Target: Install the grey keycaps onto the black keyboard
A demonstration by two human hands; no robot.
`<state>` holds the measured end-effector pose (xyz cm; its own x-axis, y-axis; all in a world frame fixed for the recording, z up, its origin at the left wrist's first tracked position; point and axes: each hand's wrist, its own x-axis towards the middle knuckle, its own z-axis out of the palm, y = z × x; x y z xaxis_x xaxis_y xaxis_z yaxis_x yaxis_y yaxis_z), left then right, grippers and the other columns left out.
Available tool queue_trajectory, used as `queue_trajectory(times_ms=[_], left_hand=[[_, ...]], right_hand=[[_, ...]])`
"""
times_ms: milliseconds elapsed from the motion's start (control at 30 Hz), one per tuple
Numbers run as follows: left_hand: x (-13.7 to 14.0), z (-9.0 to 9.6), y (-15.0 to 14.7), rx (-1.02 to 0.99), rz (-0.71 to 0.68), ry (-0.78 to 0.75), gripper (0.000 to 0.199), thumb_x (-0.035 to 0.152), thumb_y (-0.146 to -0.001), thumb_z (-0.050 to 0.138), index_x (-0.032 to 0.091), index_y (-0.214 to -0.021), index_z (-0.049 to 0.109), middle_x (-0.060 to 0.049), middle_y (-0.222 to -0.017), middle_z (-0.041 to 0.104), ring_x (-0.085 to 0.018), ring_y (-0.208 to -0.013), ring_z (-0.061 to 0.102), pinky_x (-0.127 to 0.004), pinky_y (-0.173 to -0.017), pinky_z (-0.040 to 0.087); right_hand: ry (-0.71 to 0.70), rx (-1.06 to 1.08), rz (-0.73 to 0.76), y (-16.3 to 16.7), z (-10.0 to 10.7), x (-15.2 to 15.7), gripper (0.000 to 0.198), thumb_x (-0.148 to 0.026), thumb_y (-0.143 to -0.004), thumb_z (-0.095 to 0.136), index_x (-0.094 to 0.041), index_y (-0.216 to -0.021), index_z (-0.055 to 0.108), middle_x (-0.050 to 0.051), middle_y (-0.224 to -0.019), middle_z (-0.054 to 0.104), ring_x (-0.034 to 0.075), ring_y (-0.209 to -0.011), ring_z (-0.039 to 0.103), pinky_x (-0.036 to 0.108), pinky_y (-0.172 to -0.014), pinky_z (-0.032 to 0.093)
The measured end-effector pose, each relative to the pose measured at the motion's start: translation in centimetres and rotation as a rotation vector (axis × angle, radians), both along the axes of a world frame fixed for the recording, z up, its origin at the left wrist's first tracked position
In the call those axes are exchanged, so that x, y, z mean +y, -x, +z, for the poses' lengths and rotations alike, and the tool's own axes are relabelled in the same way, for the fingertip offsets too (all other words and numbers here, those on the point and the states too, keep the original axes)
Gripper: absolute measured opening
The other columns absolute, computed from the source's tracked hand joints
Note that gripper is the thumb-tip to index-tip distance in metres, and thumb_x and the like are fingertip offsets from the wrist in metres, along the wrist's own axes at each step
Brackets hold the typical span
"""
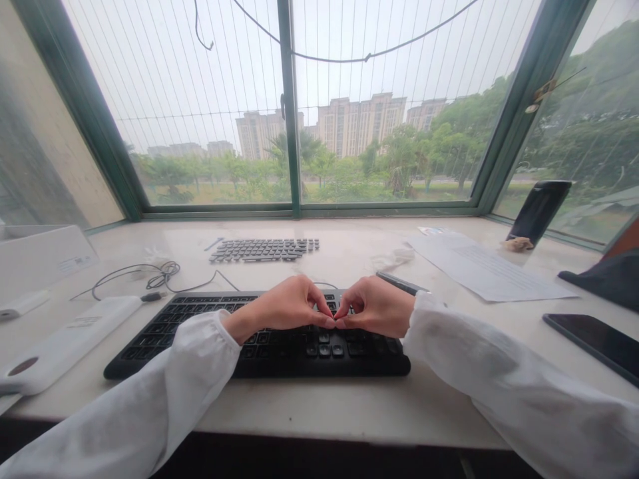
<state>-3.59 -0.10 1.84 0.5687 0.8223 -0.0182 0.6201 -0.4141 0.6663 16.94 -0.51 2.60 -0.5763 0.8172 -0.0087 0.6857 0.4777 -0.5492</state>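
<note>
A black keyboard (294, 367) lies near the front of the white sill, many of its key positions without caps. A few keycaps (324, 350) sit in place toward its right side. Over it, my left hand (287, 303) and my right hand (377, 306) meet, thumbs and forefingers pinched together at the tips. Whatever is between the fingertips, if anything, is too small or hidden to make out. Behind the keyboard, loose dark keycaps (262, 250) are laid out in rows. Both wrists are covered by loose white sleeves.
At left are a white box (44, 253), a flat white device (74, 339) and a coiled black cable (164, 269). A dark pen-like object (399, 283) lies behind my right hand. Printed paper (484, 266), a flat phone (596, 342) and an upright phone (542, 209) are at right.
</note>
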Motion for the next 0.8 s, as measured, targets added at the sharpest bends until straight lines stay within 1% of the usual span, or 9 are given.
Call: queue_trajectory(times_ms=[100, 167, 300, 400, 500, 600, 700, 800], left_hand=[[0.08, -0.03, -0.01, -0.007, -0.006, 0.015, 0.031, 0.046, -0.066, 0.073, 0.018, -0.078, 0.078, 0.003, -0.055, 0.057, -0.009, -0.054, 0.039, -0.023, -0.051, 0.026], [0.1, -0.03, 0.03, 0.0, -0.005, 0.018, 0.032, 0.047, -0.066, 0.073, 0.019, -0.079, 0.078, 0.003, -0.055, 0.056, -0.009, -0.054, 0.038, -0.023, -0.05, 0.025], [0.08, -0.12, 0.07, 0.011, -0.001, 0.025, 0.038, 0.054, -0.066, 0.071, 0.018, -0.078, 0.078, 0.004, -0.049, 0.045, -0.008, -0.052, 0.03, -0.024, -0.047, 0.019], [-0.02, -0.17, -0.01, -0.003, 0.024, 0.027, 0.036, 0.053, -0.065, 0.072, 0.018, -0.075, 0.078, 0.005, -0.047, 0.037, -0.008, -0.051, 0.025, -0.025, -0.046, 0.015], [-0.13, -0.07, -0.08, -0.027, 0.03, 0.037, 0.035, 0.051, -0.063, 0.074, 0.018, -0.075, 0.078, 0.005, -0.048, 0.041, -0.007, -0.05, 0.026, -0.024, -0.046, 0.018], [-0.19, 0.0, -0.07, -0.049, 0.027, 0.052, 0.036, 0.05, -0.063, 0.075, 0.017, -0.076, 0.078, 0.005, -0.049, 0.044, -0.007, -0.05, 0.027, -0.024, -0.047, 0.021], [-0.22, -0.14, -0.06, -0.065, 0.032, 0.075, 0.037, 0.051, -0.062, 0.075, 0.016, -0.075, 0.076, 0.005, -0.049, 0.045, -0.007, -0.049, 0.028, -0.023, -0.047, 0.022], [-0.32, -0.41, -0.15, -0.073, 0.038, 0.082, 0.037, 0.05, -0.063, 0.075, 0.015, -0.073, 0.075, 0.005, -0.049, 0.046, -0.007, -0.049, 0.03, -0.023, -0.046, 0.023]], right_hand=[[0.001, 0.01, -0.006, 0.12, -0.01, -0.03, 0.023, -0.037, -0.069, 0.072, -0.018, -0.08, 0.079, -0.005, -0.05, 0.046, 0.007, -0.049, 0.037, 0.022, -0.047, 0.027], [0.014, 0.016, -0.005, 0.09, -0.06, 0.04, 0.023, -0.037, -0.069, 0.072, -0.017, -0.08, 0.079, -0.005, -0.049, 0.045, 0.007, -0.049, 0.037, 0.022, -0.046, 0.026], [0.035, 0.019, -0.015, -0.03, -0.08, 0.12, 0.024, -0.038, -0.068, 0.073, -0.017, -0.079, 0.078, -0.006, -0.049, 0.044, 0.007, -0.049, 0.036, 0.023, -0.046, 0.025], [0.054, 0.016, -0.014, -0.11, -0.11, 0.19, 0.026, -0.04, -0.067, 0.073, -0.017, -0.08, 0.078, -0.006, -0.049, 0.043, 0.007, -0.049, 0.036, 0.023, -0.046, 0.024], [0.081, 0.021, 0.0, -0.18, -0.31, 0.34, 0.029, -0.042, -0.069, 0.071, -0.017, -0.082, 0.078, -0.006, -0.049, 0.044, 0.008, -0.05, 0.035, 0.024, -0.046, 0.024], [0.094, 0.015, -0.014, -0.08, -0.5, 0.44, 0.031, -0.043, -0.071, 0.068, -0.016, -0.084, 0.077, -0.005, -0.051, 0.047, 0.008, -0.051, 0.038, 0.024, -0.047, 0.026], [0.096, -0.009, -0.047, 0.22, -0.42, 0.29, 0.029, -0.04, -0.071, 0.068, -0.016, -0.084, 0.077, -0.004, -0.053, 0.051, 0.009, -0.053, 0.042, 0.023, -0.048, 0.028], [0.085, -0.027, -0.07, 0.54, -0.08, -0.12, 0.023, -0.034, -0.071, 0.068, -0.015, -0.082, 0.076, -0.004, -0.054, 0.051, 0.008, -0.054, 0.043, 0.022, -0.049, 0.029]])
